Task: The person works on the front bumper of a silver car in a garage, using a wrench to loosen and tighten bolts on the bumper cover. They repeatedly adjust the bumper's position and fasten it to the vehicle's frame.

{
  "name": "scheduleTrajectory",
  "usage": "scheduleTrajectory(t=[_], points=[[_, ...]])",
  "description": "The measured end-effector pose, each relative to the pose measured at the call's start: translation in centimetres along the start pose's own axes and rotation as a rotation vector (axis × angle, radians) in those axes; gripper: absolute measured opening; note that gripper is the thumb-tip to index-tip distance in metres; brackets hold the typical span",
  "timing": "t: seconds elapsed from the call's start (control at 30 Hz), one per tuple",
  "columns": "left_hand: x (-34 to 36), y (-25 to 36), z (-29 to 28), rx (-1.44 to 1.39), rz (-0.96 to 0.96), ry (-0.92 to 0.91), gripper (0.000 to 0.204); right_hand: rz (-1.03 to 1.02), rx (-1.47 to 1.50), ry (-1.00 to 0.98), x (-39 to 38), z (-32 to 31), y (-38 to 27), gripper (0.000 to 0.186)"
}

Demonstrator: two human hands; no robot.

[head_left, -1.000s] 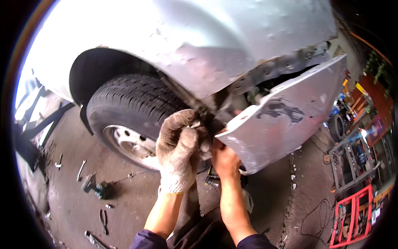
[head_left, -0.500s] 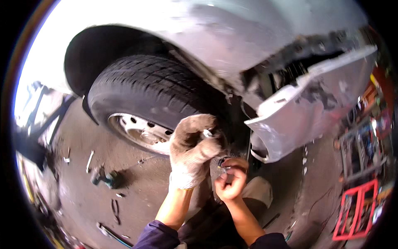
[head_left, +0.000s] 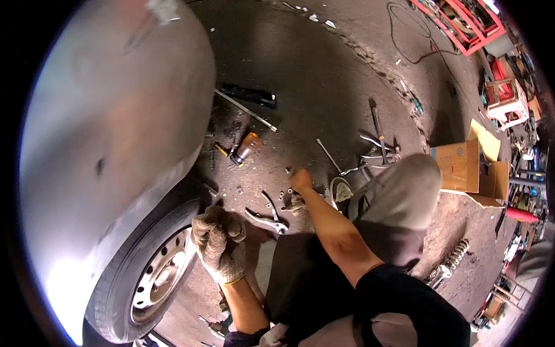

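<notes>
My left hand (head_left: 219, 240), in a dirty work glove, is raised beside the wheel (head_left: 162, 269) with its fingers curled closed; what they hold is hidden. My bare right hand (head_left: 300, 181) reaches down to the floor, fingers bunched together. A small metal piece (head_left: 288, 170) lies at its fingertips, and I cannot make out what is in the grip. Several small nuts (head_left: 281, 195) lie on the floor just beside that hand. A loose glove (head_left: 295, 202) is partly under my right forearm. Slip-joint pliers (head_left: 269, 220) lie spread between my two hands.
A silver car body panel (head_left: 115, 115) fills the left side. An orange-and-black tool (head_left: 245, 148), a long metal bar (head_left: 248, 110) and a hammer (head_left: 378, 130) lie farther out. At right are a cardboard box (head_left: 462, 165), a coil spring (head_left: 457, 254) and a red metal frame (head_left: 462, 29).
The view has swung to the right, toward the floor tools. My right hand has left the gloved left hand and stretched out to the floor; the hands are now apart.
</notes>
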State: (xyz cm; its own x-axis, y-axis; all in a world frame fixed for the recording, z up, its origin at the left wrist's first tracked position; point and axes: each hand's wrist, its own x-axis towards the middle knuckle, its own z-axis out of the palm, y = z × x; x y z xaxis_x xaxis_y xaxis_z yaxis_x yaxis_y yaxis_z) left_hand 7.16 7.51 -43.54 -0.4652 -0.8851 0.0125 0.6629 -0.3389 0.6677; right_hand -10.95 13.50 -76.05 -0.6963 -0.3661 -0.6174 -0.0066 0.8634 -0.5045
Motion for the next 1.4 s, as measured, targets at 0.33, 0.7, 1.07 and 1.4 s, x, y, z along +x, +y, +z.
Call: scheduleTrajectory(t=[0.33,0.7,1.07,1.4], points=[[0.9,-1.4,-2.5,0.099,-0.312,-0.098,0.036,-0.126,-0.621,0.328,0.9,-10.7,11.8,0.036],[2.7,-0.8,1.0,0.244,-0.207,-0.325,0.039,-0.572,-0.777,-0.108,-0.3,-22.8,-6.2,0.035],[-2.6,9.5,7.4,0.048,0.120,-0.300,0.025,-1.168,0.508,-0.294,-29.8,-33.1,-10.2,0.027],[-3.3,16.8,13.1,0.112,0.362,-0.253,0.023,-1.392,0.752,-0.543,-33.7,-30.0,-17.9,0.028]])
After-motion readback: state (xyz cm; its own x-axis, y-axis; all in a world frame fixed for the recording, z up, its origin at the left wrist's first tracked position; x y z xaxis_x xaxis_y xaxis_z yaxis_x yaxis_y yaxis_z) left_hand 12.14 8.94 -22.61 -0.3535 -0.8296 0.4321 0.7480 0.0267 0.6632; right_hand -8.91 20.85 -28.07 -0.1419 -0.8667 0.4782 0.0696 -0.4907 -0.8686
